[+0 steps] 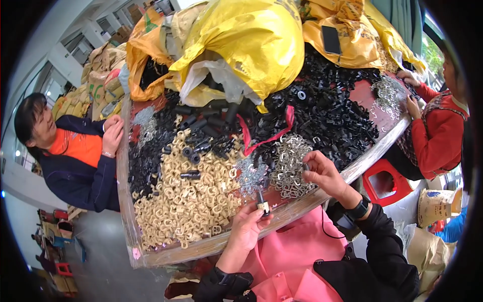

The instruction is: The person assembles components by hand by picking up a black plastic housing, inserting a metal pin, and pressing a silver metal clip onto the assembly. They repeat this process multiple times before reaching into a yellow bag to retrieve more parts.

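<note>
This side of the yellow sack: black plastic pieces, cream plastic loops (almost beige), silver metal clips, and a black-and-cream fitting.

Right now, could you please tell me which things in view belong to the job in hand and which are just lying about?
Apparently in the job: black-and-beige piece in the left hand; beige pieces; silvery clips beside the right hand; black pieces.

Seemingly just lying about: black phone; red stool; pink-red band.
</note>
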`<state>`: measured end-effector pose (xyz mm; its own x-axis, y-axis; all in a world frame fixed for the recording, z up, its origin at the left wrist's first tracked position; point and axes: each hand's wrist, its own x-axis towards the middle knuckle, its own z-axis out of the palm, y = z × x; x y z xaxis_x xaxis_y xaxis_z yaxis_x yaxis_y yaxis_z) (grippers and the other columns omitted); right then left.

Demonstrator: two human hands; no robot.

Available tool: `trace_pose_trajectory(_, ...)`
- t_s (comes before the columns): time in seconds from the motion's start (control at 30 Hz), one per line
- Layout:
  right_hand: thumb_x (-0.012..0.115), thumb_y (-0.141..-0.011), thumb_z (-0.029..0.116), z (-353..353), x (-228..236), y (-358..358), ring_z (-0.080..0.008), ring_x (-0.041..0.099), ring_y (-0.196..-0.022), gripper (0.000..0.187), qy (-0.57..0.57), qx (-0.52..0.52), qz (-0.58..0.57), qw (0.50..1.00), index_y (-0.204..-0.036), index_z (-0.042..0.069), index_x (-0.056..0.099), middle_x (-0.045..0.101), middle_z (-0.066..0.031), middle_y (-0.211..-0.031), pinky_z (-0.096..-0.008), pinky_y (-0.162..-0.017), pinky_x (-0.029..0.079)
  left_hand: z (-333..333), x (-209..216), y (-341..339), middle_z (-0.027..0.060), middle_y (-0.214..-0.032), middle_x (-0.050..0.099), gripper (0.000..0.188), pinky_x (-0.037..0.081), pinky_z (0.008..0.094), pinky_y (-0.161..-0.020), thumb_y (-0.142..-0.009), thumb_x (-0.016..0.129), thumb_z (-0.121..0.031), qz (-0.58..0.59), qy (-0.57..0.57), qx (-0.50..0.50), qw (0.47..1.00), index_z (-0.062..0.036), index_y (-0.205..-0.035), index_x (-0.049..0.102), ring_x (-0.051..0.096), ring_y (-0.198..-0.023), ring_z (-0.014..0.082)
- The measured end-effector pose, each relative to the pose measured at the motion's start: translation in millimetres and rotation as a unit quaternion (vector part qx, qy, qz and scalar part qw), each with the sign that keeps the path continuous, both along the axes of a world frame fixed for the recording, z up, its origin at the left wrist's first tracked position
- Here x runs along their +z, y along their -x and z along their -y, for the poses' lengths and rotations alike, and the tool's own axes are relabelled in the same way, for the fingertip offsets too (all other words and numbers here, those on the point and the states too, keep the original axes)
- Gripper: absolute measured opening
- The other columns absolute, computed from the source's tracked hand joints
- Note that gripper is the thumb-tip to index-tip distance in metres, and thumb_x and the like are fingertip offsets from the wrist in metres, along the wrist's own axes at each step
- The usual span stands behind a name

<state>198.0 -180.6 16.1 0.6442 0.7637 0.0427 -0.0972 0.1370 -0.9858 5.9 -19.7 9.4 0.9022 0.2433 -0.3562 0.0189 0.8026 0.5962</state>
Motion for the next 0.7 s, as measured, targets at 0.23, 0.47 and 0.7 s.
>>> trace_pose_trajectory(0.23,0.052,-0.083,0.01,-20.8,13.2,25.6,-0.0085,0.049,-0.067,0.027,0.003,0.182,0.284,0.941,-0.108,0.001,0.043,0.05,0.0,-0.074,-0.0229,-0.06,0.04,0.1,5.1,-1.8,0.0118,-0.091,0.058,0.021,0.05,0.0248,-0.066,-0.079,0.053,-0.006,0.01,-0.021,0.002,1.0,0.001,-0.099,0.051,0.06,-0.081,0.021)
trace_pose_trajectory(0.47,0.052,-0.081,0.008,-34.7,41.3,51.8,-0.0107,0.048,-0.066,0.032,0.043,0.256,0.154,0.953,-0.111,0.003,0.042,0.049,-0.0034,-0.072,-0.0255,-0.058,0.04,2.8,5.6,1.7,0.0083,-0.091,0.059,0.025,0.05,0.0238,-0.067,-0.079,0.055,-0.008,-0.012,-0.02,-0.034,0.999,0.0004,-0.102,0.052,0.06,-0.08,0.0185)
trace_pose_trajectory(0.7,0.058,-0.077,0.008,-37.2,34.9,56.1,-0.0114,0.048,-0.064,0.029,0.102,0.189,0.163,0.963,-0.104,0.004,0.049,0.049,-0.0036,-0.071,-0.0274,-0.056,0.041,-0.2,6.1,3.5,0.0073,-0.092,0.059,0.023,0.05,0.0232,-0.067,-0.08,0.055,-0.009,-0.02,-0.01,-0.064,0.998,-0.0001,-0.101,0.053,0.059,-0.08,0.0171)
